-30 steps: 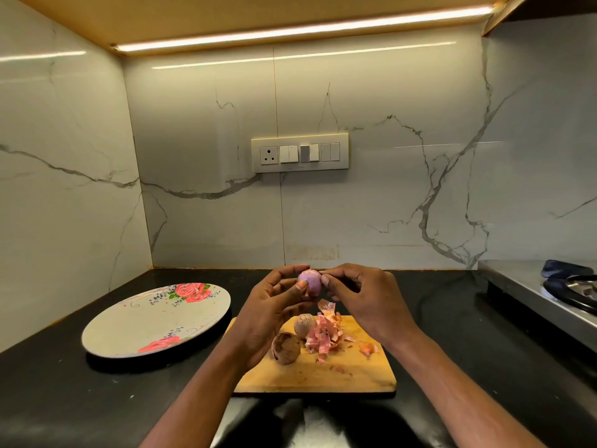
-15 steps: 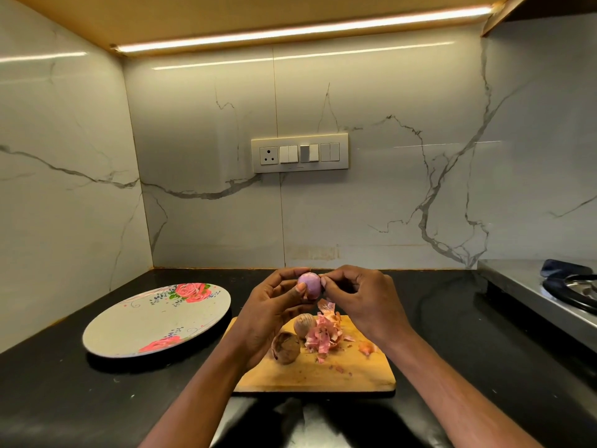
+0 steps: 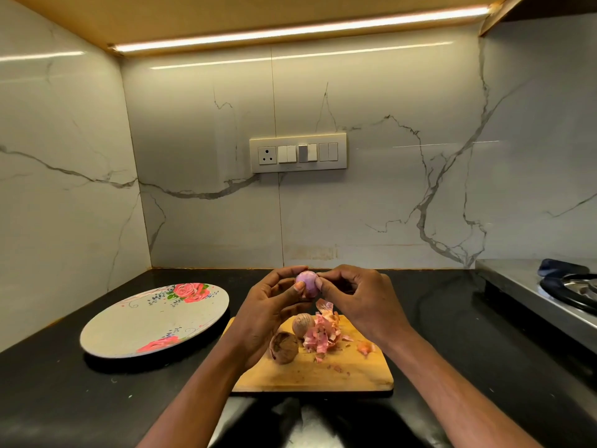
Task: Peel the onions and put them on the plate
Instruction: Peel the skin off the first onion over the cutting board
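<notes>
White marble-veined walls rise behind a glossy black countertop (image 3: 64, 399). On it lies a round floral plate (image 3: 129, 321), and just to its right a rectangular wooden cutting board (image 3: 310, 376) carrying two unpeeled onions (image 3: 284, 347), brown and papery, beside a heap of pink peels (image 3: 323, 334). Above the board, the left hand (image 3: 268, 305) curls round a smooth, purple peeled onion (image 3: 307, 282), while the right hand (image 3: 355, 295) pinches at its side with curled fingers.
</notes>
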Motion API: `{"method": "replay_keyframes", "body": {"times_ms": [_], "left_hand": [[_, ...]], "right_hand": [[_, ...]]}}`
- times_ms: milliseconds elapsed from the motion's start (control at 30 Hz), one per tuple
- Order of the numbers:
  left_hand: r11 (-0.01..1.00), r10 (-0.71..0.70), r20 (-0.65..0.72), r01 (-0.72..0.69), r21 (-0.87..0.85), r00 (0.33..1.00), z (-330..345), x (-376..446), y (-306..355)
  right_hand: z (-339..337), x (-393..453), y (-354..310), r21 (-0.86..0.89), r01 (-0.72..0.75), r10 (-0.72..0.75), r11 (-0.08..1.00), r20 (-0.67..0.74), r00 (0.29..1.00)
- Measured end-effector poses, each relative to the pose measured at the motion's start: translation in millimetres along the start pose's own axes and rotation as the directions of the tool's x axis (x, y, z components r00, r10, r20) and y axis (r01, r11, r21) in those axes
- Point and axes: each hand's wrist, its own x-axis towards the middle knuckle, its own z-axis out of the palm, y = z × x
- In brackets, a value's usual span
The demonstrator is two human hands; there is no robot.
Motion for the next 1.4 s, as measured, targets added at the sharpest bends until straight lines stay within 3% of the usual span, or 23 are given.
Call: {"method": "replay_keyframes", "body": {"times_ms": [400,700,1133,1400], "left_hand": [[1.000,-0.006,0.027,0.006,-0.027,1.000,-0.2,0.3,-0.3],[0.999,-0.017,0.014,0.017,-0.037,1.000,-2.8,0.6,0.0],[0.999,-0.029,0.019,0.030,-0.039,0.999,-2.6,1.6,-0.7],[0.998,0.026,-0.019,-0.025,0.065,0.999,-2.8,0.1,-1.6]], "right_hand": [[0.6,0.9,0.4,0.015,-0.001,0.002,1.000,-0.066,0.998],[-2.2,0.3,-2.1,0.121,-0.016,0.010,0.993,0.054,0.999],[-1.9,2.6,4.0,0.148,-0.054,0.052,0.987,0.019,0.998],[-0.5,0.8,0.5,0.241,-0.136,0.117,0.961,0.094,0.989]]}}
